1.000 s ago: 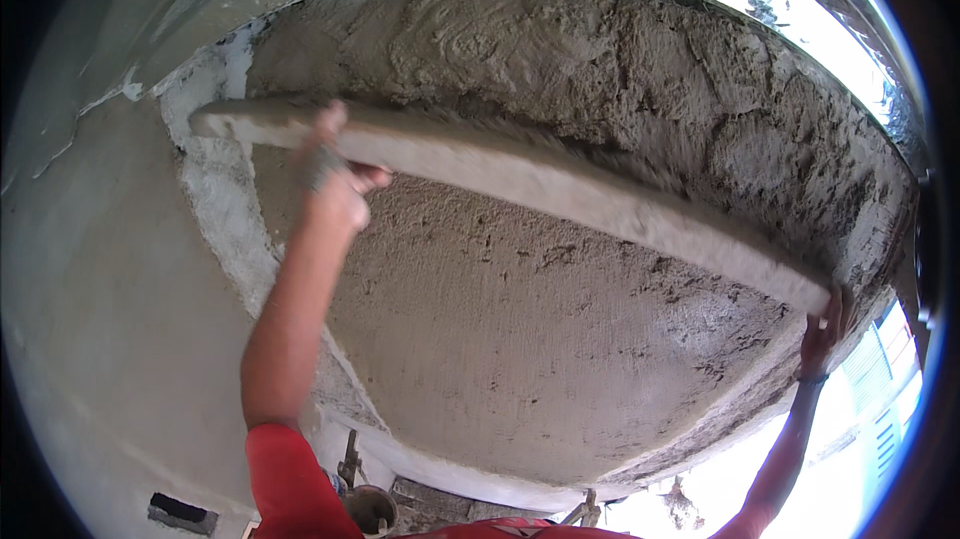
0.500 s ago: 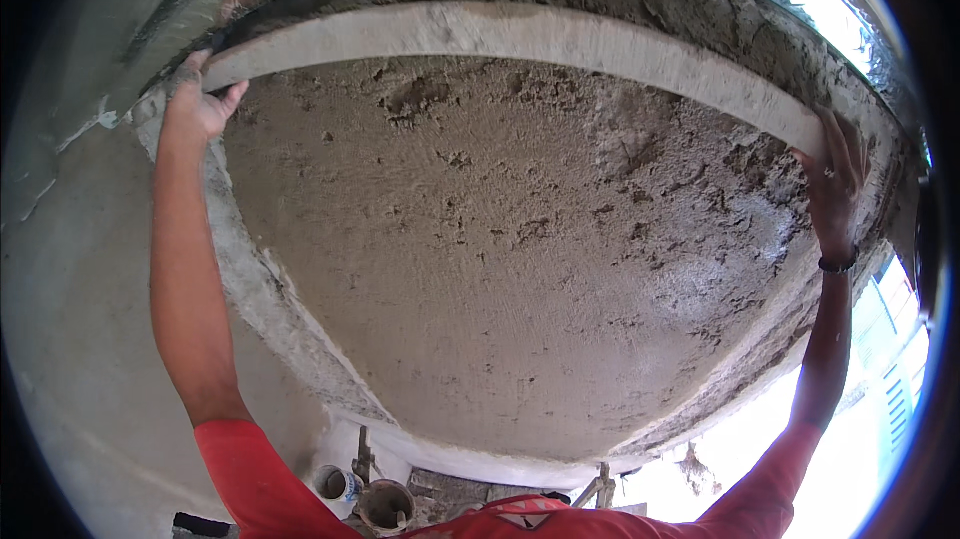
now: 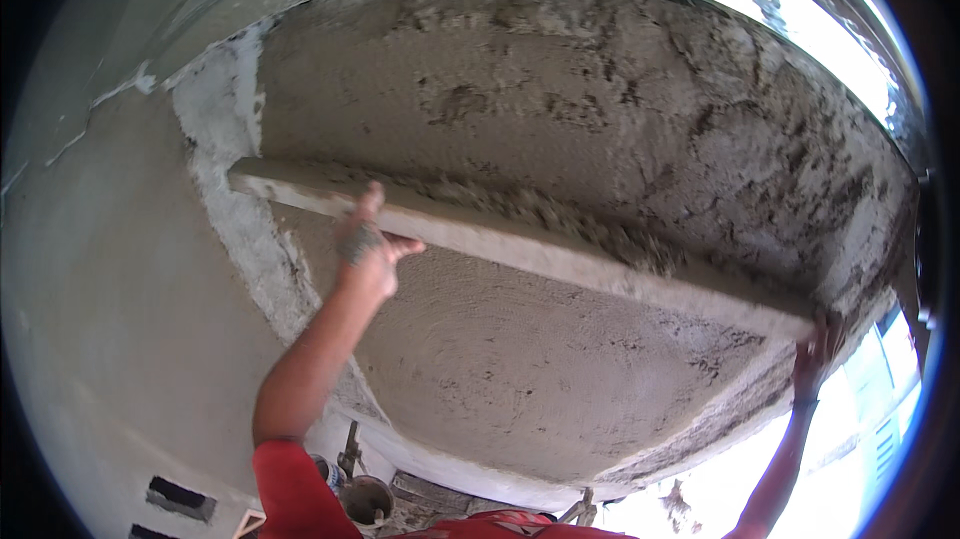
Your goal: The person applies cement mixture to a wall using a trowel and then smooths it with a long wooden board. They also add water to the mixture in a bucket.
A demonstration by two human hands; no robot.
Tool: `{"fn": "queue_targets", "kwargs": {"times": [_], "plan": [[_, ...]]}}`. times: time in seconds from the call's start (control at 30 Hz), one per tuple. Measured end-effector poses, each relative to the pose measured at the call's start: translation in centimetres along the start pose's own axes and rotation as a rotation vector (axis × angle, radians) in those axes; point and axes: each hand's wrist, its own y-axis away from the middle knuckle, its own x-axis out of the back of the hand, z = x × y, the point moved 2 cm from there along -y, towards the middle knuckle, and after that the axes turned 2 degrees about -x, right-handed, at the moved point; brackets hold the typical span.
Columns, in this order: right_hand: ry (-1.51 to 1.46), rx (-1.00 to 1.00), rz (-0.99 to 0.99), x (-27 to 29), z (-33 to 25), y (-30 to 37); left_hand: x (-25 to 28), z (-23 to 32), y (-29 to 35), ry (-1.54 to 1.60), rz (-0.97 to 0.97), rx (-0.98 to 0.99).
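Note:
A long, pale, mortar-smeared straightedge (image 3: 560, 251) lies slantwise across a wet grey plastered surface (image 3: 500, 369), its left end farther up than its right. Wet mortar (image 3: 640, 247) has gathered in a ridge along its far edge. My left hand (image 3: 368, 251), mortar on its back and slightly blurred, grips the straightedge a short way in from the left end, thumb and forefinger apart. At the other end my right hand (image 3: 820, 344) is wrapped round the straightedge; its fingers are partly lost in shadow and blur.
Rough, pitted mortar (image 3: 700, 109) covers the area beyond the straightedge. A pale strip (image 3: 235, 219) borders the plaster on the left, beside a smooth grey wall (image 3: 110, 299). A bucket (image 3: 367, 501) stands below, near my left sleeve. Bright daylight enters at the right.
The straightedge has come from the far edge toward me and now slants. My left hand has shifted inward from its left end; my right hand has moved nearer. Mortar now shows piled along it.

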Motion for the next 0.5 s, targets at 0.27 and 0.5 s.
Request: {"fn": "queue_targets", "kwargs": {"times": [0.27, 0.5], "plan": [[-0.103, 0.053, 0.157, -0.6, -4.1, -0.2, 1.4, 0.0, -3.3, 0.071, 0.046, -0.132], [-0.052, 0.014, 0.233, 2.6, -7.3, -12.9, -1.1, 13.6, -9.4, 0.077, -0.015, -0.399]]}}
